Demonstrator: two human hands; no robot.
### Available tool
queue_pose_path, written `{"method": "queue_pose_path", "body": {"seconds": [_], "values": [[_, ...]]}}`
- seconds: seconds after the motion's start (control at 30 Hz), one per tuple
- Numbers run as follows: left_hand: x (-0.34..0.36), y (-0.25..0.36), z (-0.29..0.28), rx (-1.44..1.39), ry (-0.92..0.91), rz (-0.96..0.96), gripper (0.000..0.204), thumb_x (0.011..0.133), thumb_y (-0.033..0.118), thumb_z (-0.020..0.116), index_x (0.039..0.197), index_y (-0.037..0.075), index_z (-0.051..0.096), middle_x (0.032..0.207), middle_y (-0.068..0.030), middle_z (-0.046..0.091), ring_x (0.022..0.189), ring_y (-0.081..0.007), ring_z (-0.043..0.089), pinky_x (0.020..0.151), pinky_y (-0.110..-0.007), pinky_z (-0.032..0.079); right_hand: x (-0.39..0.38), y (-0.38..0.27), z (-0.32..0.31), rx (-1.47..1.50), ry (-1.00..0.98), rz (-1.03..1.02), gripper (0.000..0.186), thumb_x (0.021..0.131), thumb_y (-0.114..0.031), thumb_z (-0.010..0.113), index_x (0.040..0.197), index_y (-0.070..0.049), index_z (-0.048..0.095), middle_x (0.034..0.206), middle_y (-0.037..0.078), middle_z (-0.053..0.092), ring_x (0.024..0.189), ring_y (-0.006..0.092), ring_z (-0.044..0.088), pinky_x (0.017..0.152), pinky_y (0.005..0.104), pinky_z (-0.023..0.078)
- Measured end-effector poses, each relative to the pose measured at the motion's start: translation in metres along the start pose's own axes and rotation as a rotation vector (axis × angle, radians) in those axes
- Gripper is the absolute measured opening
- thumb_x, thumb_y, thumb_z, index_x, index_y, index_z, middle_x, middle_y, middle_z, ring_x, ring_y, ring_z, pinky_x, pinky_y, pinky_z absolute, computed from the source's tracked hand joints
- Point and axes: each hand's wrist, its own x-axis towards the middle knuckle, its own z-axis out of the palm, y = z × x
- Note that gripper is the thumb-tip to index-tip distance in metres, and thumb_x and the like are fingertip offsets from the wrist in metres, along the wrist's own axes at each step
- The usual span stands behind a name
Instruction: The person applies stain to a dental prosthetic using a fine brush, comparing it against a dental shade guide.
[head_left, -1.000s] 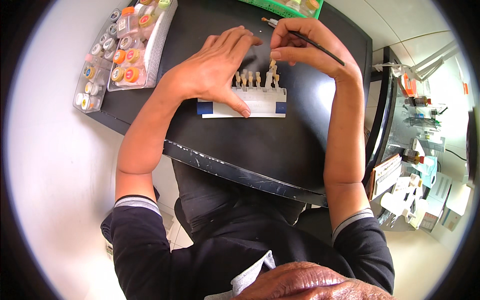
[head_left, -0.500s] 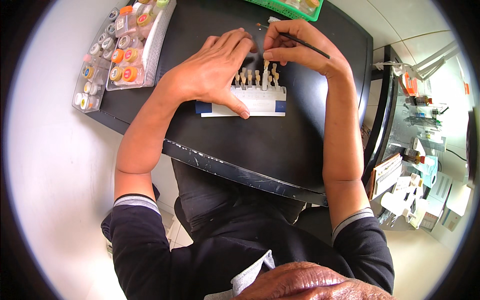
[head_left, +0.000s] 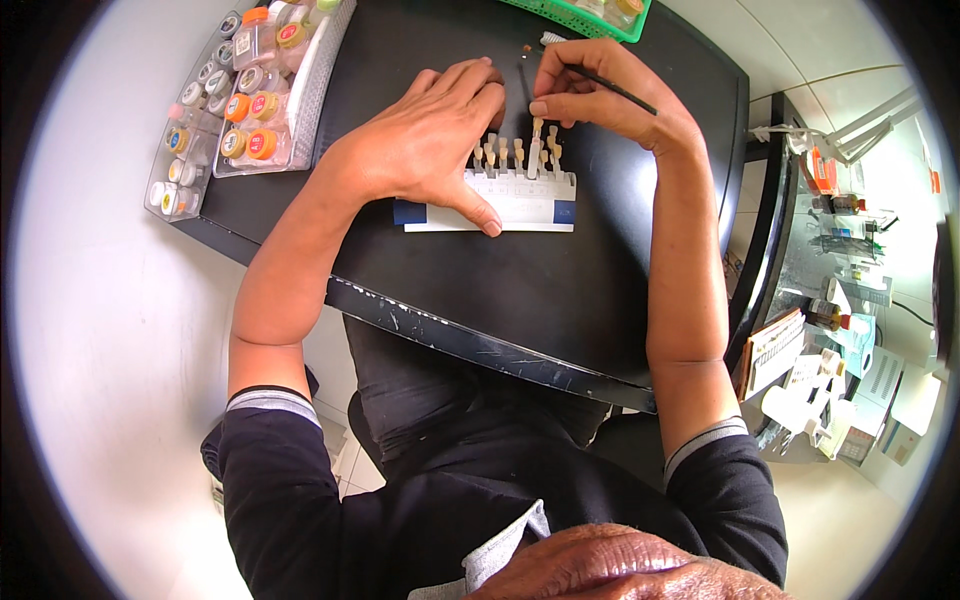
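Note:
A white and blue dental shade guide (head_left: 520,212) lies on the black table, with several tooth-coloured tabs standing along its far edge. My left hand (head_left: 420,135) grips the guide's left part, thumb across its front; its other fingers reach past the far side and are partly hidden. With thumb and forefinger my right hand (head_left: 595,95) pinches the top of one shade tab (head_left: 535,155), whose pale stem stands higher than its neighbours and still meets the guide's row of slots. A thin dark brush (head_left: 625,95) also rests in that hand, its tip pointing to the far left.
At the far left, a white basket (head_left: 312,85) holds several capped jars, and a clear tray (head_left: 158,165) of small jars stands beside it. A green basket (head_left: 560,18) sits at the far edge. To the right is a cluttered glass-topped surface (head_left: 790,285).

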Motion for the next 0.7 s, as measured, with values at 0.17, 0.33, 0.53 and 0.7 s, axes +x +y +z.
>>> {"method": "queue_pose_path", "body": {"seconds": [0.17,0.33,0.53,0.7], "values": [[-0.0021,-0.0037,0.0072,0.050,0.084,0.044,0.105,0.054,0.071,0.096,0.116,-0.006,0.061,0.142,-0.0262,0.051,0.144,-0.0434,0.045,0.115,-0.049,0.040,0.0003,-0.0015,0.0008,-0.014,0.007,-0.007,0.016,0.092,-0.014,0.082,0.093,-0.004,0.070,0.084,-0.001,0.067,0.079,0.0066,0.061,0.075,0.0245,0.048],[-0.0019,-0.0019,0.0051,0.068,0.031,0.025,0.108,0.057,0.071,0.095,0.121,-0.010,0.063,0.151,-0.0311,0.049,0.156,-0.0449,0.035,0.120,-0.050,0.036,0.0004,-0.0023,0.0020,-0.007,0.012,-0.002,0.015,0.092,-0.012,0.082,0.094,-0.004,0.070,0.084,-0.001,0.068,0.081,0.0068,0.062,0.077,0.0251,0.050],[-0.0019,0.0009,0.0030,0.027,0.028,0.008,0.097,0.057,0.068,0.096,0.112,-0.008,0.066,0.155,-0.0302,0.049,0.160,-0.0451,0.030,0.125,-0.051,0.032,0.0025,0.0013,0.0050,0.018,-0.020,0.014,0.016,0.093,-0.013,0.082,0.094,-0.004,0.070,0.083,-0.002,0.067,0.081,0.0067,0.061,0.077,0.0247,0.049],[-0.0029,0.0010,0.0046,0.045,0.032,0.014,0.100,0.061,0.066,0.095,0.116,-0.012,0.067,0.154,-0.0306,0.050,0.159,-0.0446,0.031,0.122,-0.051,0.034,0.0007,-0.0008,0.0042,-0.087,-0.052,-0.013,0.016,0.092,-0.015,0.083,0.092,-0.005,0.070,0.080,-0.005,0.064,0.080,0.0052,0.059,0.074,0.0250,0.046]]}}
